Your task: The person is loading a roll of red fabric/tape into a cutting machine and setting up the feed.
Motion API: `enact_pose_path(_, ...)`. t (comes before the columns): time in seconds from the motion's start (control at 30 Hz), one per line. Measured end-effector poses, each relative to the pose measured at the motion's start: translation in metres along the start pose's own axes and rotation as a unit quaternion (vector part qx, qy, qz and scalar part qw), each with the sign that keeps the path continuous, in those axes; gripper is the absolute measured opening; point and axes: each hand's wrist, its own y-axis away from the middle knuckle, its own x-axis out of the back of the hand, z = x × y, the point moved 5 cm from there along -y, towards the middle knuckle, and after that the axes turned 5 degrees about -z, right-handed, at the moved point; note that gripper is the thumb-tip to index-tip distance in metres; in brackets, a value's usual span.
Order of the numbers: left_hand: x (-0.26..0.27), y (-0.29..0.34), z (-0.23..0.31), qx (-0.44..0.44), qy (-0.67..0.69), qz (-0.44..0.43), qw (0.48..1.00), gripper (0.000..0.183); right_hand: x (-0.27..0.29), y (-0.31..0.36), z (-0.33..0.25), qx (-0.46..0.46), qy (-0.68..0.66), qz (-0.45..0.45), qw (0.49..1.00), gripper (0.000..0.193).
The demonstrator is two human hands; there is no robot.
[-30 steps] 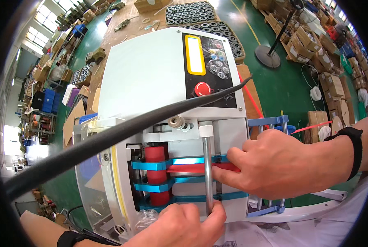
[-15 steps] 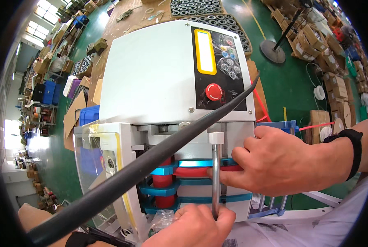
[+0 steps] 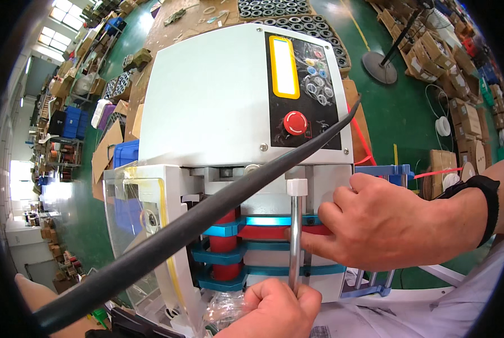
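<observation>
A white machine [image 3: 207, 107] with teal guide plates [image 3: 221, 254] fills the middle. My left hand [image 3: 277, 310] closes round the lower end of an upright metal rod [image 3: 296, 236], which carries a white block [image 3: 297, 187] at its top. Along the teal guides runs a flat red strip [image 3: 260, 232], with red rollers [image 3: 224, 244] at its left. My right hand [image 3: 370, 222] has its fingers curled, and one fingertip reaches behind the rod onto the strip. The strip's right end is hidden by that hand. Crumpled clear plastic [image 3: 226, 307] lies beside my left hand.
A thick black bar [image 3: 195, 217] slants across the view before the machine. A clear guard [image 3: 134, 217] stands at the left. The control panel has a red stop button [image 3: 295, 123]. Trays of dark rings [image 3: 314, 28] lie behind. A fan stand [image 3: 379, 69] is at the far right.
The view has shifted slightly, so the machine sits a little differently in it. Both hands keep their places, the left at the rod and the right at the red strip.
</observation>
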Motion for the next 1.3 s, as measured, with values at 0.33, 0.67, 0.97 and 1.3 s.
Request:
enact_pose_path(0.33,-0.012,-0.003,0.009,0.007,-0.013,-0.012,1.000,0.008,-0.001,-0.003,0.003,0.014,-0.034,0.028,0.999,0.012)
enact_pose_path(0.67,-0.009,-0.005,0.010,-0.004,-0.019,-0.044,0.999,0.008,-0.003,-0.011,0.003,0.036,-0.023,-0.002,0.999,0.036)
enact_pose_path(0.97,0.003,0.004,0.003,0.011,-0.002,-0.033,0.999,0.014,-0.003,-0.029,-0.002,0.067,-0.027,-0.093,0.993,0.050)
enact_pose_path(1.3,0.005,0.004,0.005,0.006,-0.014,-0.032,0.999,0.018,-0.007,-0.031,0.000,0.029,-0.040,0.007,0.999,0.050)
